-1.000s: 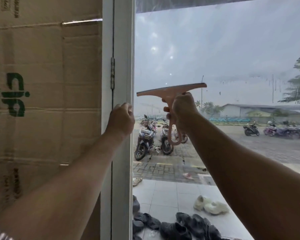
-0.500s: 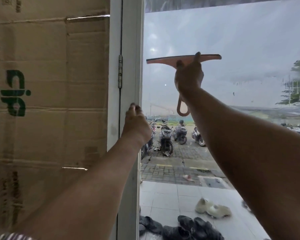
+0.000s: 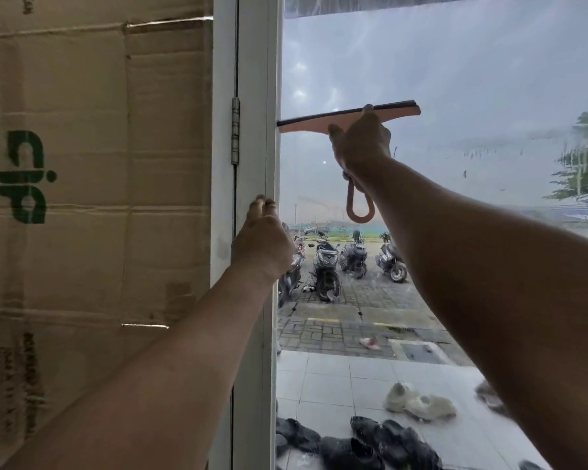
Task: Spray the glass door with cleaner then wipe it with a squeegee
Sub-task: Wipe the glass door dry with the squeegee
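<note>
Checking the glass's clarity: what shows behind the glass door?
Parked motorbikes, paving, scattered shoes on tiles. The right hand and squeegee hide part of the view.

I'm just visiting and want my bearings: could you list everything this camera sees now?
door frame: one, white, centre left
glass door: one, streaky and wet, right of the frame
squeegee: one, orange with black blade, against the glass, left end at the frame
hinge: one, grey metal, on the frame
cardboard: one large surface, brown with green print, far left
motorbikes: several, dark, parked outside
dark sandals: several, black, tiles outside, bottom
pale shoes: one pair, cream, same tiles
left hand: one, resting on the frame's edge
right hand: one, gripping the squeegee
</note>
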